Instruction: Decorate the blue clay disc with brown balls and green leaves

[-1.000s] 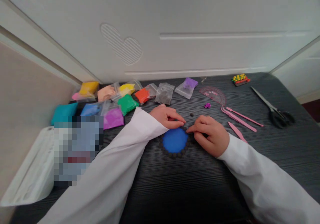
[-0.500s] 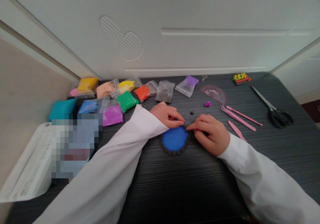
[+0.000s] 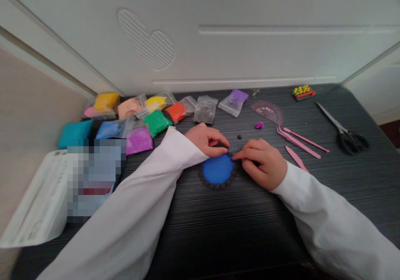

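Your right hand point(image 3: 261, 163) is doing the fussy bit: index finger stretched out, its tip at the right far side of the bead ring, other fingers loosely curled and nothing gripped that I can see. I'd go for small, light nudges there, since the beads look soft and I'd expect a hard poke to flatten one or dent its neighbor. Push in toward the middle rather than straight down.

Your left hand point(image 3: 208, 140) sits over the far edge, thumb and fingertips bent close together. Can't tell if there's a bead between them, your fingers hide it. Either way, let it steady that edge gently instead of leaning on it. Watch that left cuff point(image 3: 201, 158) too, it's right by the disc and could drag on the ring.

The blue disc point(image 3: 218, 169) lies flat on the tabletop point(image 3: 218, 230) between your hands, with the dark beads point(image 3: 218, 186) around its rim. The near side looks pretty evenly packed, so use that spacing as your guide for the far side, which is partly covered.

Just beyond your fingers there's a loose dark bead point(image 3: 239, 136), then a purple lump point(image 3: 259, 125) farther back. The pink tweezers point(image 3: 298, 142) lie right of that, handy if fingertips prove too clumsy.
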`<control>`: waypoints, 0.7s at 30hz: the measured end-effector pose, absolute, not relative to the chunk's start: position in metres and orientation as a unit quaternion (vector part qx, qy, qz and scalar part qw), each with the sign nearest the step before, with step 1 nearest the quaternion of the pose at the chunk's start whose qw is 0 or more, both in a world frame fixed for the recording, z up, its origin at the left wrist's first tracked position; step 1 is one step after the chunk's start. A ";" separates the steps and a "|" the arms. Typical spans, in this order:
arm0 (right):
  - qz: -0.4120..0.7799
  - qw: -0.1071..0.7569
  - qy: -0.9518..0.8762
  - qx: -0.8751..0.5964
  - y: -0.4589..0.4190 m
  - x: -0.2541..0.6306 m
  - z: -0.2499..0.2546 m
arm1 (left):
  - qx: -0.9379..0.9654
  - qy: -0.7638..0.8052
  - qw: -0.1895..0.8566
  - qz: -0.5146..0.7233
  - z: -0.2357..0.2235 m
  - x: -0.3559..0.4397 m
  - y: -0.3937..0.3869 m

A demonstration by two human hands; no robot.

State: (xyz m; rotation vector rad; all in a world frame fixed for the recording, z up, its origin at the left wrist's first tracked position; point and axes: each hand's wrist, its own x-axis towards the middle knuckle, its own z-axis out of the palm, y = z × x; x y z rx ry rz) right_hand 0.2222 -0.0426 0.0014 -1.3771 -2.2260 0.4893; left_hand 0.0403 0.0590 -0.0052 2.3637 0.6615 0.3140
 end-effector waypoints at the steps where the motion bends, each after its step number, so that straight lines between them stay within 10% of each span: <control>1: 0.178 0.242 -0.812 -0.499 -0.042 0.222 0.001 | 0.903 0.252 0.327 0.117 -0.004 0.040 0.059; 21: 0.182 0.237 -0.810 -0.505 -0.043 0.221 0.001 | 0.913 0.252 0.307 0.092 0.002 0.043 0.056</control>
